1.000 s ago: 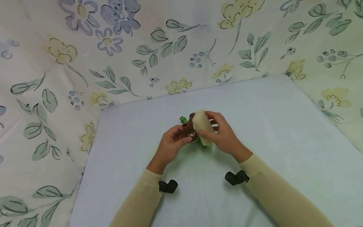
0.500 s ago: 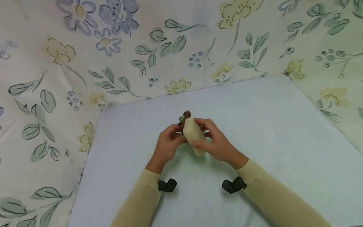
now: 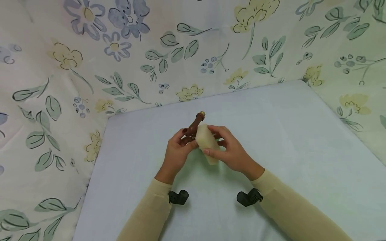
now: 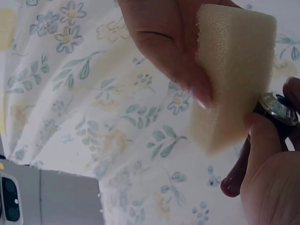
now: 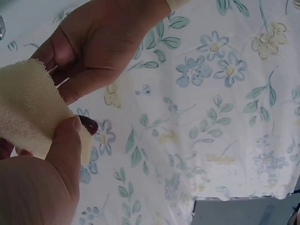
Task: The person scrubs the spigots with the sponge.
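Note:
My left hand (image 3: 176, 155) grips a glossy brown, tap-shaped piece (image 3: 194, 126) with a gold-coloured end pointing up and away and a dark opening at its near left. In the left wrist view, a shiny silver cap (image 4: 276, 108) shows between the fingers of that hand. A cream sponge block (image 3: 206, 142) is pinched in my right hand (image 3: 233, 150), thumb on the near face and fingers behind. The sponge lies right against the brown piece and covers its right side. In the right wrist view, only a dark red-brown end (image 5: 89, 125) of the piece shows past the sponge.
Both hands are over a white-covered table (image 3: 135, 140). Floral cloth (image 3: 169, 67) hangs behind the table and along its sides. A small black camera sits on each wrist, the left camera (image 3: 178, 197) and the right camera (image 3: 249, 197).
The sponge has moved left and toward the body, then stayed. The brown piece has turned, its gold end now farther up. The green parts seen beside it earlier no longer show.

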Demonstrator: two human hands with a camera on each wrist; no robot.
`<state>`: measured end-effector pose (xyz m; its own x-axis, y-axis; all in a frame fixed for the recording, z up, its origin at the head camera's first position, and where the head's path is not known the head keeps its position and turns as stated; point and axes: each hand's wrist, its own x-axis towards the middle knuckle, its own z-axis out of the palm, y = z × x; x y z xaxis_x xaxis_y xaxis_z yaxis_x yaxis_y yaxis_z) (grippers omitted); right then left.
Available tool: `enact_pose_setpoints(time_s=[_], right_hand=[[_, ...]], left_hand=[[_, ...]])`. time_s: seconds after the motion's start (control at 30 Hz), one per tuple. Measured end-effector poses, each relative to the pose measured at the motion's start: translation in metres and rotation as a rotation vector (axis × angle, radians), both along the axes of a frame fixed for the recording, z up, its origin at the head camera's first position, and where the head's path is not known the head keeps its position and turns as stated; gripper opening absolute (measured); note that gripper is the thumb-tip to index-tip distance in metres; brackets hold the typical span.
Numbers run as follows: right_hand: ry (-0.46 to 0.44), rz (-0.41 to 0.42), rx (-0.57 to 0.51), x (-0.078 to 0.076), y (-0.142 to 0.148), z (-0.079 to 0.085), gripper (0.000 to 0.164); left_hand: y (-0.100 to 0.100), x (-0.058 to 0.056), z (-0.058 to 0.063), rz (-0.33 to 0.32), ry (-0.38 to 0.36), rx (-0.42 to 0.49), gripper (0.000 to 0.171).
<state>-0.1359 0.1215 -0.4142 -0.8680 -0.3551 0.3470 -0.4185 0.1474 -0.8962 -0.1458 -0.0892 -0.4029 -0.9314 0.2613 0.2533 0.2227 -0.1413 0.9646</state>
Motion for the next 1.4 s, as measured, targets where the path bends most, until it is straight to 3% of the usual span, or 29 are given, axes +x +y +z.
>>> enact_pose_setpoints(time_s=[0.33,0.63,0.77,0.9,1.0,1.13,1.23,1.4], right_hand=[[-0.025,-0.009,0.001,-0.007,0.003,-0.002,0.063],[-0.178,0.013,-0.048,-0.003,0.012,0.012,0.053],[-0.213,0.032,-0.076,-0.002,0.012,0.013,0.05],[-0.192,0.041,-0.08,-0.004,0.011,0.004,0.054],[-0.156,0.054,-0.08,-0.006,0.01,-0.005,0.057],[-0.122,0.077,-0.091,0.0,0.007,0.008,0.06],[-0.113,0.084,-0.092,0.006,0.005,0.021,0.059],[-0.08,0.088,-0.09,0.006,0.001,0.021,0.059]], left_hand=[[-0.003,-0.008,-0.021,-0.003,0.027,0.048,0.037],[-0.003,-0.004,-0.016,-0.087,0.032,0.001,0.035],[-0.001,0.0,-0.006,-0.091,0.041,-0.029,0.034],[0.0,0.002,0.004,-0.074,0.05,-0.037,0.03],[-0.002,-0.005,-0.007,-0.064,0.028,-0.004,0.03],[-0.003,-0.012,-0.021,-0.073,-0.001,0.058,0.035],[-0.001,-0.011,-0.022,-0.068,-0.014,0.069,0.039],[0.0,-0.011,-0.021,-0.002,-0.019,0.02,0.041]])
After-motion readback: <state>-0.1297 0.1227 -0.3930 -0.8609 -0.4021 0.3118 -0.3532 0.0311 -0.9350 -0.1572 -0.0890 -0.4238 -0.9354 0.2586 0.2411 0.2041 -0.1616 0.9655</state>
